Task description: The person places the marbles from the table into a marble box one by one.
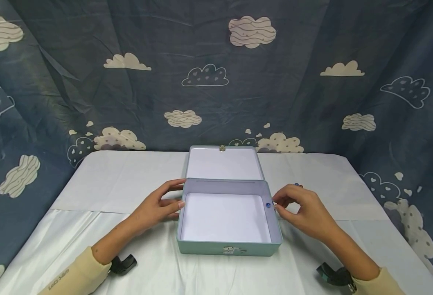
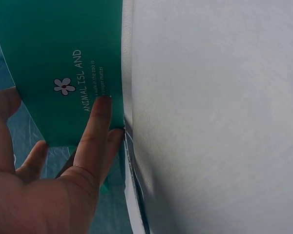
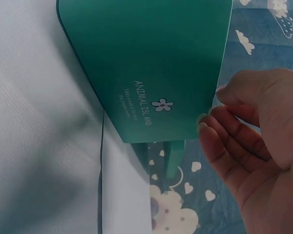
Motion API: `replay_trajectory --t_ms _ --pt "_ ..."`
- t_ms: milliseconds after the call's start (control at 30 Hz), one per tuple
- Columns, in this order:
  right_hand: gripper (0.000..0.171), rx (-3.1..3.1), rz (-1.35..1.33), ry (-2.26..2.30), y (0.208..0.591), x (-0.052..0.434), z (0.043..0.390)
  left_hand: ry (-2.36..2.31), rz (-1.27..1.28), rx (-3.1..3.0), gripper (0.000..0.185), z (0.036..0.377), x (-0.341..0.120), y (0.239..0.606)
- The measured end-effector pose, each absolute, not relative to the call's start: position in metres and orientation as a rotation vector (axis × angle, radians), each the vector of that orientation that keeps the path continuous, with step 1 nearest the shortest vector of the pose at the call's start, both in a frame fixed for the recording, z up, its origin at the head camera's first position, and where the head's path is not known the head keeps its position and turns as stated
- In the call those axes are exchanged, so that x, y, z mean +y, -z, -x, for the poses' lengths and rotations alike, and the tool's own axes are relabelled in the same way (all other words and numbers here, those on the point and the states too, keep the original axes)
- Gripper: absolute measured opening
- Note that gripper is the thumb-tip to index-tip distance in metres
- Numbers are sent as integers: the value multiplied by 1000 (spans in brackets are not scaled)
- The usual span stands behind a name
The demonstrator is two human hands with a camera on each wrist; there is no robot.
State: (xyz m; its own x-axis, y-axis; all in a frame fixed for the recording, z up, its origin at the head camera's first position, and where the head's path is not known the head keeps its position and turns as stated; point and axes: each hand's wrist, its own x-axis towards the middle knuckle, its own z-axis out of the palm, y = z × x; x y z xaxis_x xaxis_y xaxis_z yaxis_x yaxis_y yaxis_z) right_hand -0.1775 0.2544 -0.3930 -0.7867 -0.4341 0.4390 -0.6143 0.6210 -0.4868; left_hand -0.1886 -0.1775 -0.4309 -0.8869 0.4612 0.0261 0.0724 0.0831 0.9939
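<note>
A green hinged box (image 1: 230, 248) with a pale inside stands on the white-covered table. Its lid (image 1: 224, 162) is laid back, and a small metal clasp (image 1: 222, 148) shows at the lid's far edge. My left hand (image 1: 157, 205) rests on the box's left side, straight fingers along the printed wall (image 2: 63, 53), thumb at the rim. At the right rim is my right hand (image 1: 305, 209), its fingers bent and its thumb and index tips close together; I cannot tell whether they pinch anything. A small round blue piece (image 1: 268, 205) sits at the inner right wall.
Tiny blue and brown round pieces (image 1: 298, 185) show just past the right hand's knuckles. A dark cloud-printed curtain (image 1: 209, 102) hangs behind the white table cover (image 1: 139, 176). Black straps with a camera (image 1: 123, 264) are on both wrists.
</note>
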Motion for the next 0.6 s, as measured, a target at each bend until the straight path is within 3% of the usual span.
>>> replay_trajectory --t_ms 600 --pt "37 -2549 -776 -782 397 277 192 -1866 -531 2073 68 188 -177 428"
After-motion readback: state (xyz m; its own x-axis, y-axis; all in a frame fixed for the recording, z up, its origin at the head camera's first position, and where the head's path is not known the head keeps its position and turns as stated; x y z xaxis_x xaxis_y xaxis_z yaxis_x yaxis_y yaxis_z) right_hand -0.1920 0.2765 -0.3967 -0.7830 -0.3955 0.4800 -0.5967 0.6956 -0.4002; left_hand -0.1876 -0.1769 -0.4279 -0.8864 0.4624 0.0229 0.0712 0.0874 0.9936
